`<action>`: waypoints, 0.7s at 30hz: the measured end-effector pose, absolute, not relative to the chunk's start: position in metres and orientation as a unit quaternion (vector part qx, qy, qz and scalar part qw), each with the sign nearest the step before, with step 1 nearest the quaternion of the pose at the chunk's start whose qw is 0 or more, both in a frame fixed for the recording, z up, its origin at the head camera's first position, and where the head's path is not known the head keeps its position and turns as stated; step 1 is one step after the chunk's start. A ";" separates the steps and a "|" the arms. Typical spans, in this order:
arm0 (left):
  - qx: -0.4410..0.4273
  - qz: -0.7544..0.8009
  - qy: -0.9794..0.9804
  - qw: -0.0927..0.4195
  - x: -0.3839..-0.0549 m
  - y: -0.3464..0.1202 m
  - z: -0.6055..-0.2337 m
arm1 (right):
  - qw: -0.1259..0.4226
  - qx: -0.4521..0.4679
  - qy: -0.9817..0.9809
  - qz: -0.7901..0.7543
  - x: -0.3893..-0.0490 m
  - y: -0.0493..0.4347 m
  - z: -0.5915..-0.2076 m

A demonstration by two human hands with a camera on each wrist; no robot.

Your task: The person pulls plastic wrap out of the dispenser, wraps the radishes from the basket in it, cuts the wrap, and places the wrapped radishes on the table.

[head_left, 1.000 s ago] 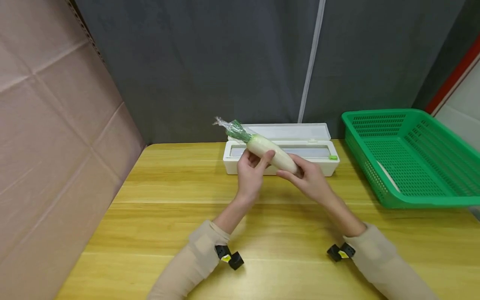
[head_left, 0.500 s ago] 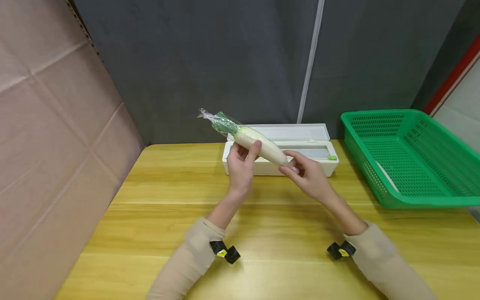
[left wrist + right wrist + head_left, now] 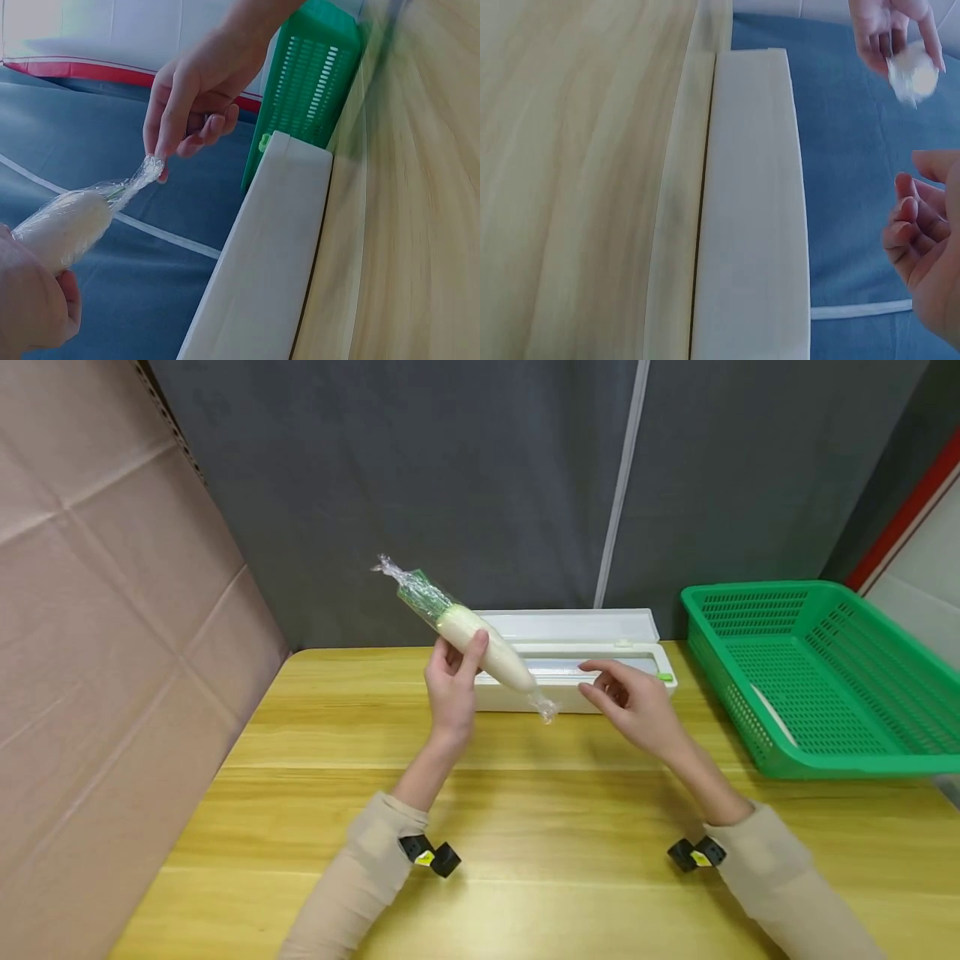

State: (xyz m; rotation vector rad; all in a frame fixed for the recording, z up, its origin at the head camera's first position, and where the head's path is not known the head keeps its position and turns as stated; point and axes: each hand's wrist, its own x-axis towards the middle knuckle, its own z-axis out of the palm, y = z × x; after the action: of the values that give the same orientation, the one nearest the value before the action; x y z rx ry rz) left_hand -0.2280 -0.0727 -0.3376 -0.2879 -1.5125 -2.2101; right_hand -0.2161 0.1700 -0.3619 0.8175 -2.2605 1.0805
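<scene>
A white radish with green stalks is wrapped in clear plastic film. It tilts above the table, stalks up to the left. My left hand grips it around the middle, thumb on top. Twisted film tails show at both ends; the lower tail points toward my right hand. That hand is apart from the tail in the head view, fingers loosely bent, thumb and forefinger parted. The left wrist view has its fingertips overlapping the film tail. In the right wrist view, the radish's film-covered end is well away from it.
Behind the hands stands a white cling film dispenser, its lid raised and a green slider at its right end. A green basket on the right holds a slim white item. A dark curtain hangs behind the table.
My left hand has carried the radish left. My right hand, earlier at its lower end pinching the film, has let go and moved slightly right.
</scene>
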 end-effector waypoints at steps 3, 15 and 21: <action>-0.102 -0.794 -0.554 0.228 -0.229 -0.079 -0.338 | 0.260 0.295 -0.832 0.392 -0.219 0.176 -0.362; -0.083 -0.764 -0.594 0.238 -0.236 -0.104 -0.342 | 0.280 0.284 -0.840 0.367 -0.233 0.197 -0.363; -0.069 -0.749 -0.616 0.235 -0.239 -0.117 -0.345 | 0.281 0.264 -0.856 0.344 -0.235 0.208 -0.365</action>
State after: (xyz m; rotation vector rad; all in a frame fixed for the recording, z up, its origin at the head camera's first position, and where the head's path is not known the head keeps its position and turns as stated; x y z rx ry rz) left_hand -0.2387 -0.1171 -0.3446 -0.1901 -1.6893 -2.0548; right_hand -0.2353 0.2078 -0.3651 0.7067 -2.2940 0.9216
